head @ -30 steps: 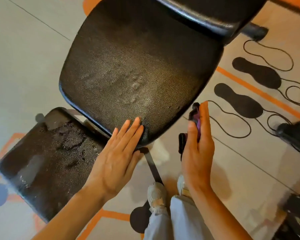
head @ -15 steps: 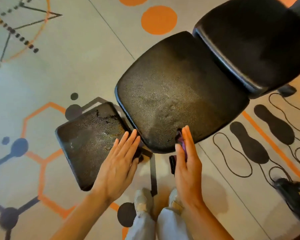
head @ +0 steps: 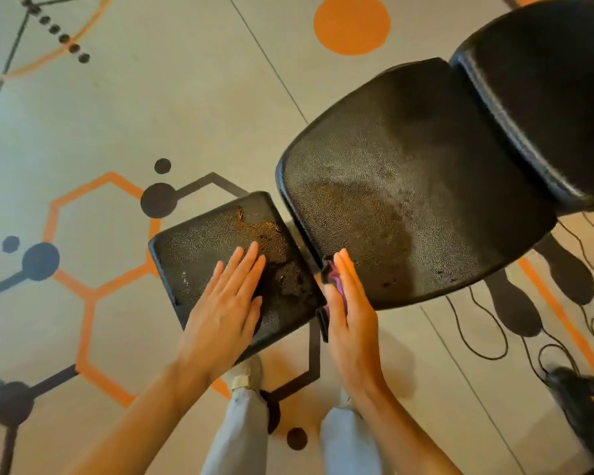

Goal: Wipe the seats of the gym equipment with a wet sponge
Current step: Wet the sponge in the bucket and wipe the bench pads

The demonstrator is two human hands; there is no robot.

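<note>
Left hand [head: 225, 299] rests flat, fingers straight, on the small pad [head: 199, 241]. Right hand [head: 352, 313] holds the purple sponge [head: 333, 277] beside the seat [head: 408, 207]. Risk: wet vinyl may let the bracing palm slip.

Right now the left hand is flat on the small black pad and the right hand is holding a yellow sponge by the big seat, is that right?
Not quite: the sponge is purple, not yellow, as the head view shows. The rest holds: the left hand lies flat on the small black pad, and the right hand holds the sponge at the near edge of the big seat.
</note>
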